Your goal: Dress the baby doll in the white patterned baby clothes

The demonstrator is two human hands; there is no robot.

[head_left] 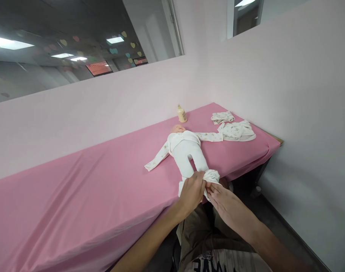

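Note:
A baby doll (186, 149) in white lies on its back on the pink tablecloth (84, 189), head toward the wall, feet at the front edge. A bunched white patterned garment (212, 176) sits at the doll's right foot. My left hand (191, 192) is closed, gripping that garment and the doll's leg end. My right hand (227, 204) pinches the same garment's edge from the right, fingers pressed together. An open patterned top (158, 156) lies under the doll with its sleeves spread out.
A small yellowish bottle (182, 113) stands near the wall behind the doll's head. Two folded patterned cloth pieces (237, 130) lie at the table's far right end. A pale pink wall runs behind and to the right. The table edge is near my lap.

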